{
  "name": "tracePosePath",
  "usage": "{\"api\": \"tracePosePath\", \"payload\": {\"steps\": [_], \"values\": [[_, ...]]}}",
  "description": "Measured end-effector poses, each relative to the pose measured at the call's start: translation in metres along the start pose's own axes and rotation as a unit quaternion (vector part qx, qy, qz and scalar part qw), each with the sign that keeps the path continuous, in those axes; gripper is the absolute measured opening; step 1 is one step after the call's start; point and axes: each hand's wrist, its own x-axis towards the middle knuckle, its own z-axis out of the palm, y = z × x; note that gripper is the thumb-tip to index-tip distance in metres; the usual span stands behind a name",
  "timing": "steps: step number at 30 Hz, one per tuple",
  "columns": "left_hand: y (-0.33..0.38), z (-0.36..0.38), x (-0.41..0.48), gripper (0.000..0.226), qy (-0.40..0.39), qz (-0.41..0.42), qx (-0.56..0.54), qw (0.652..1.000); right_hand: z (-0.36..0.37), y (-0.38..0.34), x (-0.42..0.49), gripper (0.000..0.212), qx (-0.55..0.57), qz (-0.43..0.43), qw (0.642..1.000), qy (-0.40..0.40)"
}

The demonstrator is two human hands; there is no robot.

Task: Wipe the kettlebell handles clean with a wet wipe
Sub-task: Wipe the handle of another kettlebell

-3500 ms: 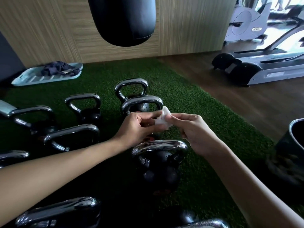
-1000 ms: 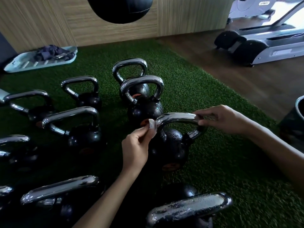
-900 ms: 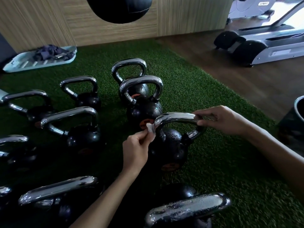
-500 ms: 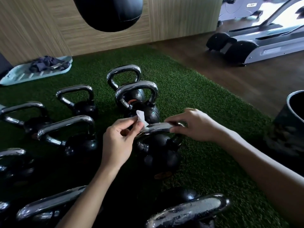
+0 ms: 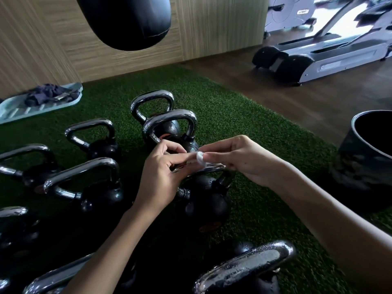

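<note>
Several black kettlebells with chrome handles stand on green turf. The middle kettlebell (image 5: 206, 200) sits right under my hands, its chrome handle (image 5: 203, 169) partly hidden by my fingers. A small crumpled white wet wipe (image 5: 200, 159) is pinched between the fingertips of my left hand (image 5: 163, 172) and my right hand (image 5: 239, 160), just above that handle. Another kettlebell (image 5: 171, 132) stands behind my hands. A wet-looking chrome handle (image 5: 246, 270) lies in the foreground.
A black punching bag (image 5: 129, 20) hangs overhead at the back. A light tray (image 5: 12, 109) with dark cloth lies far left on the turf. A dark bucket (image 5: 367, 158) stands at the right edge. Treadmills (image 5: 318, 54) stand on the wooden floor beyond.
My right hand left the handle's right end and came to the wipe. Both hands now pinch the wipe together above the handle; it looks smaller and bunched.
</note>
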Motion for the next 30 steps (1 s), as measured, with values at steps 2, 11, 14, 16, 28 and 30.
{"api": "tracePosePath", "payload": {"steps": [2,11,14,16,28,30], "values": [[0.003,0.0,0.005,0.028,0.003,0.015,0.011,1.0,0.002,0.003,0.001,0.031,-0.005,0.007,0.999,0.036],[-0.001,-0.005,0.035,0.05,-0.21,-0.009,0.287,0.935,-0.03,0.051,-0.017,0.014,0.161,0.037,0.934,0.317],[0.002,0.002,0.039,0.043,-0.213,0.008,0.343,0.915,-0.032,0.071,-0.026,0.015,0.17,0.065,0.912,0.368],[0.001,0.003,0.043,0.042,-0.207,0.01,0.359,0.91,-0.03,0.082,-0.026,0.018,0.183,0.057,0.901,0.389],[-0.029,0.012,0.102,0.034,-0.23,-0.072,0.353,0.904,-0.017,0.093,0.022,0.029,0.061,-0.05,0.915,0.395],[-0.034,0.014,0.115,0.032,-0.24,-0.094,0.338,0.905,-0.014,0.1,0.026,0.039,0.066,-0.042,0.919,0.387]]}}
